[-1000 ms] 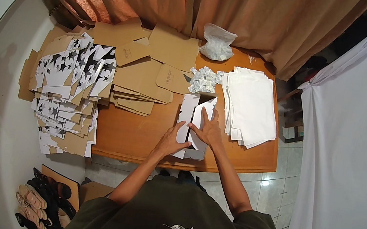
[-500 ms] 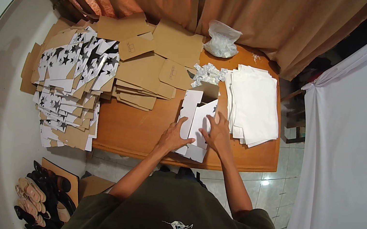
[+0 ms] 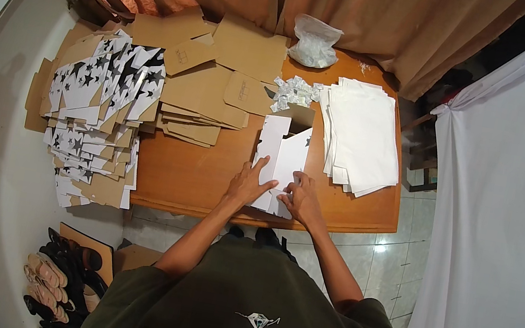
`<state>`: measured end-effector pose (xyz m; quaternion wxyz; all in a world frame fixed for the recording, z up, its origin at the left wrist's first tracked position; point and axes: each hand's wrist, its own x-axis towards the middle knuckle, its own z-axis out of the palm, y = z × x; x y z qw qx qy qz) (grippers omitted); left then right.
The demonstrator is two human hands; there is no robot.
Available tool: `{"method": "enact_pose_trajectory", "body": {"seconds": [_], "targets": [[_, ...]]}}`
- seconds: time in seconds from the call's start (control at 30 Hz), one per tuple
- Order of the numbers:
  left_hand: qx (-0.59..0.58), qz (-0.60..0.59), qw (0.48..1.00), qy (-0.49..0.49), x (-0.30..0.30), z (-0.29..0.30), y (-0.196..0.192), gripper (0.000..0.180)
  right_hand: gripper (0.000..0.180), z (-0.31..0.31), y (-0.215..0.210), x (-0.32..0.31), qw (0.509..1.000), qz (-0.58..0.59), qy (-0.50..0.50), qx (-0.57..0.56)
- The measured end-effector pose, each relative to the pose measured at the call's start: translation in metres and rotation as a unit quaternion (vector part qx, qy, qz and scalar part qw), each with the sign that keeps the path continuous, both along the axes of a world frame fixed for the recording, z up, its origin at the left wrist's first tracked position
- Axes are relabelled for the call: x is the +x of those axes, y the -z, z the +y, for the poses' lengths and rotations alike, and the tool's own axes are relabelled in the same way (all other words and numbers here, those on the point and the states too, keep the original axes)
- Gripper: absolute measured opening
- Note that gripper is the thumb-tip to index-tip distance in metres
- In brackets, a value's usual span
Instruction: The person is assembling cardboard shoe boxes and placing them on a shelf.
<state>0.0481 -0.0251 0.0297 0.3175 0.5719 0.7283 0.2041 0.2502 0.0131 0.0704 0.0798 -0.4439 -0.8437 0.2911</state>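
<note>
1. a white cardboard box [image 3: 279, 161], partly folded up with its brown inside showing at the far end, lay on the wooden table [image 3: 190, 176] near the front edge, in front of the person.
2. the left hand [image 3: 248, 183] lay flat on the near left part of the box, fingers spread apart and pressing down.
3. the right hand [image 3: 301, 197] sat at the near right corner of the box, fingers curled together on a flap; how tightly it pinched i could not tell.
4. just right of the box lay a stack of white sheets [image 3: 360, 135].
5. beyond the box, touching its far end, was a small heap of crumpled paper bits [image 3: 295, 91], and further back a clear plastic bag [image 3: 315, 41].
6. left of the box lay brown cardboard pieces [image 3: 209, 88] in loose layers.
7. further left, a pile of star-printed flat boxes [image 3: 99, 114] hung over the table's left edge.
8. shoes [image 3: 57, 275] sat on the floor, below the table's left corner.
</note>
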Motion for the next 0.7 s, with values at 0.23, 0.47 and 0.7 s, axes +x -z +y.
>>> {"method": "enact_pose_trajectory", "body": {"seconds": [0.23,0.47,0.7], "targets": [[0.015,-0.029,0.999,0.006,-0.001,0.001,-0.007,0.069,0.027,-0.007,0.008,0.002,0.998,0.04,0.034,0.033],[0.008,0.019,1.0,-0.009,0.002,-0.002,-0.006,0.069,0.023,-0.009,0.009,0.001,0.998,0.034,0.03,0.051],[0.031,0.039,0.999,-0.011,0.004,-0.003,0.002,0.067,0.022,-0.008,0.011,-0.005,0.994,0.042,0.064,0.074]]}}
